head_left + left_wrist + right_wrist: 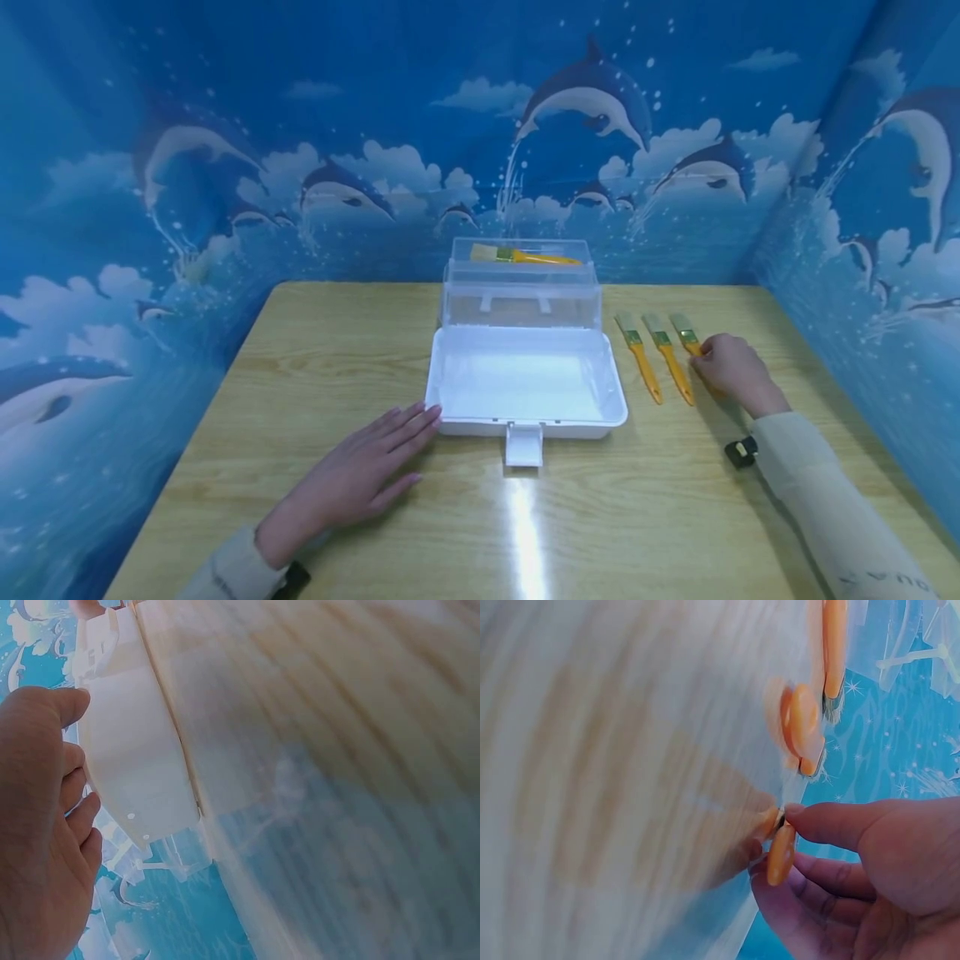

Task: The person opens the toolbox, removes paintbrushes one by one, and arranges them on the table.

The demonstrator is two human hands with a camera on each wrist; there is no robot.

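A white plastic box (pixel 525 429) stands open at the middle of the table, its front latch (pixel 524 446) hanging down. My left hand (pixel 356 475), fingers extended, touches the box's front left corner. To the right of the box, three paintbrushes with orange handles lie side by side, bristles toward the back. The rightmost paintbrush (pixel 687 336) is pinched by my right hand (pixel 738 372), which hides part of its handle. In the right wrist view, thumb and fingers hold that orange handle (pixel 781 859). The left paintbrush (pixel 640 360) and middle paintbrush (pixel 670 360) lie untouched.
Behind the white base stands the raised translucent lid section (pixel 522 308), with another paintbrush (pixel 525 257) lying in its upper part. A wooden table (pixel 337 350) bears everything. Blue dolphin-print curtains (pixel 420 108) close in the back and sides.
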